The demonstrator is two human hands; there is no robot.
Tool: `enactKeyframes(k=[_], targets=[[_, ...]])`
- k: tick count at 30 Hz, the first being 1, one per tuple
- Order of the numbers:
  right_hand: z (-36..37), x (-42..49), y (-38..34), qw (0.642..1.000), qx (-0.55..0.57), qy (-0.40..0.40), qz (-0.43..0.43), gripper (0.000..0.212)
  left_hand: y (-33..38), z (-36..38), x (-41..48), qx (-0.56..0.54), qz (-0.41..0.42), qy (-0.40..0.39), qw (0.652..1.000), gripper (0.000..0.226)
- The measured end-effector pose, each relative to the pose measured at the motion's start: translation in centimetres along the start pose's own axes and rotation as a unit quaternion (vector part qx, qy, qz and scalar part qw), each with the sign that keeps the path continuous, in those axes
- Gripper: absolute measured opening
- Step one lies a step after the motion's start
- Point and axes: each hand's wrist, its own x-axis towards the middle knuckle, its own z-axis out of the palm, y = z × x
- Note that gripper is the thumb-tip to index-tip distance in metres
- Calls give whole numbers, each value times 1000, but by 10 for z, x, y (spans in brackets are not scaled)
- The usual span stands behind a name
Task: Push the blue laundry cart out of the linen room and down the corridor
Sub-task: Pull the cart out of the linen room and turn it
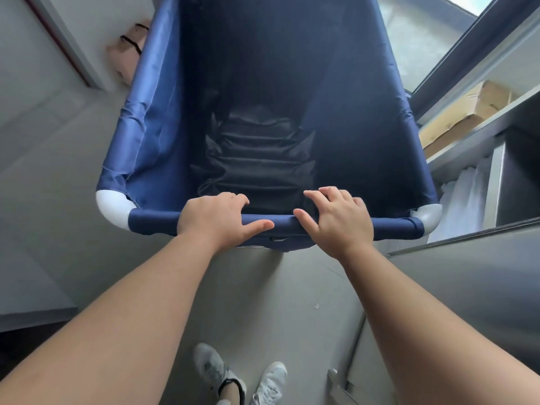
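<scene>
Blue fabric fills most of my view: the laundry cart (pixel 263 97) stands directly ahead of me, its cloth bin open at the top, with dark crumpled fabric (pixel 257 165) lying at the bottom. I have both hands on the padded blue near rail (pixel 155 222), which runs between two white corner fittings (pixel 112 207). My left hand (pixel 216 219) wraps over the rail, fingers curled down inside the bin and thumb stretched along the front of the bar. My right hand (pixel 336 220) rests just beside it, fingers bent over the top edge, thumb pointing inward toward the left thumb; the two thumbs are near but apart.

To my right, close against the cart's side, stands a metal shelf unit (pixel 467 133) carrying a cardboard box (pixel 467 112) and white folded linen (pixel 461 197) lower down. On the left I see a pale wall (pixel 43 112) and a brown package (pixel 128 54) beside the cart's far corner. Grey floor (pixel 292 302) lies beneath me, with my white shoes (pixel 213 366) at the bottom edge.
</scene>
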Motion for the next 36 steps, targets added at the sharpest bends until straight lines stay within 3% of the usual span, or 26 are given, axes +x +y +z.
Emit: enactKeyframes(k=[14, 36], targets=[[-1, 31, 18, 999, 15, 4, -32, 71, 17, 1, 16, 31, -41, 1, 999, 97], [-5, 111, 69, 980, 39, 14, -195, 68, 70, -1, 39, 2, -186, 25, 982, 96]])
